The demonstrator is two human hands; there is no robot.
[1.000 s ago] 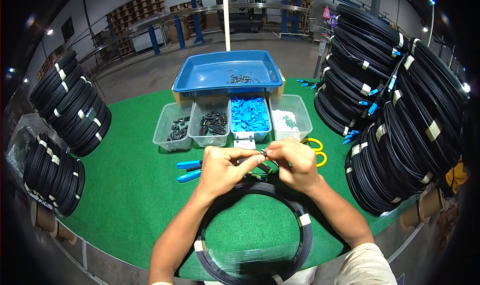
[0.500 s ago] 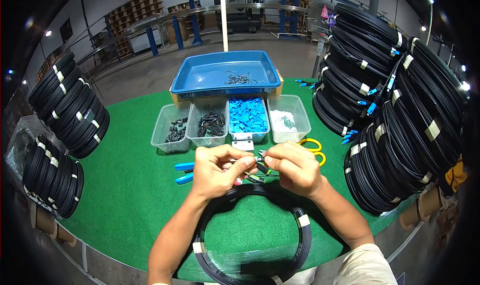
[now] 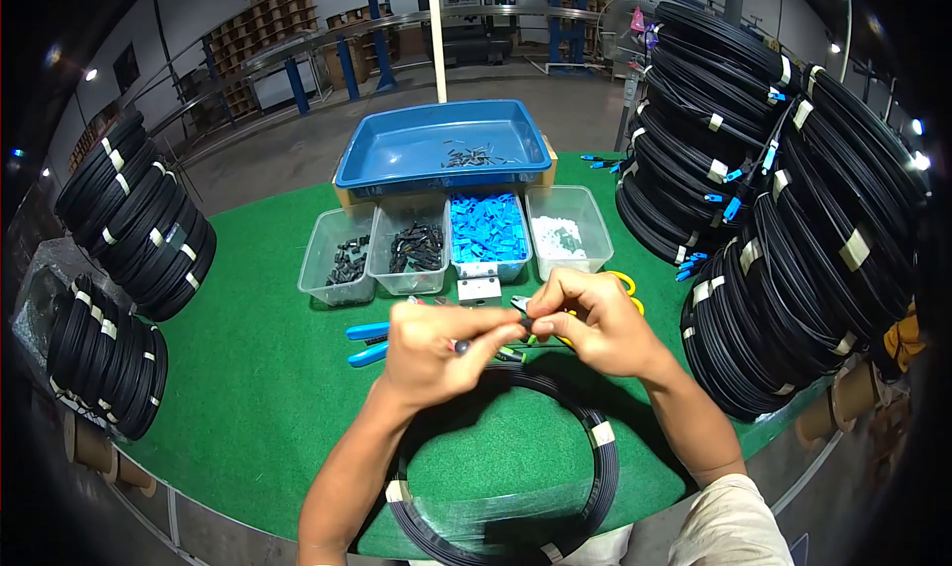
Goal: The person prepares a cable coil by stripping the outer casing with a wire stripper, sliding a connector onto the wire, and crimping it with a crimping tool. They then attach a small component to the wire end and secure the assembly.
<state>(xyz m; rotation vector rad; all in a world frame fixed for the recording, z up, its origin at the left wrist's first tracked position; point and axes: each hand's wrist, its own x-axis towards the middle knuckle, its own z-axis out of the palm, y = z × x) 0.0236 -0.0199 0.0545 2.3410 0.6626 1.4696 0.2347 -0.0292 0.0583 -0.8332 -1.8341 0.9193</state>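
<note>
My left hand (image 3: pixel 431 356) is closed over the near coil, its thumb and forefinger pinching a small black cable fitting (image 3: pixel 527 323). A dark rounded tip (image 3: pixel 461 347) pokes out between its fingers. From the other side my right hand (image 3: pixel 610 333) pinches the same fitting, fingertips meeting those of the left. Much of the piece is hidden by the fingers. Below both hands lies a coil of black cable (image 3: pixel 608 472) bound with pale tape. Just behind them are blue-handled pliers (image 3: pixel 368 354), a green-and-black-handled tool (image 3: pixel 511 355) and yellow-handled scissors (image 3: pixel 633 286), partly covered by my hands.
Clear bins hold black parts (image 3: pixel 349 260), blue connectors (image 3: pixel 486 231) and white pieces (image 3: pixel 557 239). Behind stands a blue tray (image 3: pixel 382 174) with dark bits. A metal block (image 3: pixel 480 289) sits before the bins. Tall cable coils (image 3: pixel 139 219) rise left, more coils (image 3: pixel 823 268) right.
Both hands have shifted slightly; the right has turned, its fingers now more upright. The left forefinger has straightened toward the right fingertips. The camera view has moved a little.
</note>
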